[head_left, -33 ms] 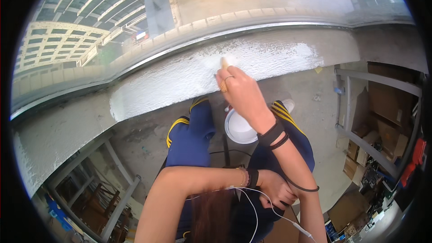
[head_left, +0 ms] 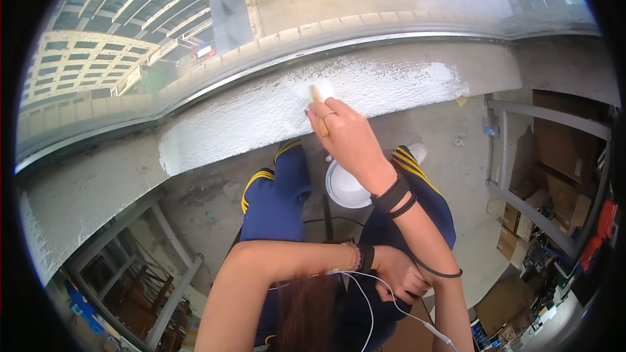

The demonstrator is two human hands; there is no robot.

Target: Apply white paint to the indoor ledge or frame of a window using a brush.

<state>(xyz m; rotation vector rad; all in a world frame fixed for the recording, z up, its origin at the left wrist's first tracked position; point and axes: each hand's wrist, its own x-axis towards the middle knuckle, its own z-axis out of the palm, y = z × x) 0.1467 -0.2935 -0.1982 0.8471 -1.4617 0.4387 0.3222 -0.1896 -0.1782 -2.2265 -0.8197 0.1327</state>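
My right hand [head_left: 349, 133] is closed around the wooden handle of a paintbrush [head_left: 317, 94], its bristle end against the white-coated top of a concrete ledge [head_left: 228, 124]. White paint covers the middle stretch of this ledge; it looks thinner and patchy along the far edge and toward the right. My left arm crosses in front of my body. My left hand [head_left: 399, 274], fingers curled, rests against my right forearm; whatever they may hold is hidden. Between my knees, partly behind my right wrist, stands a white bucket [head_left: 345, 186].
A window frame [head_left: 313, 45] runs behind the ledge, with buildings outside. Metal frames stand left [head_left: 176, 296] and right [head_left: 531, 212], the right one with cardboard boxes [head_left: 564, 199] beside it. A white earphone cable [head_left: 372, 300] hangs across my lap.
My right hand has shifted slightly left along the ledge with the paintbrush. My left hand stays in place.
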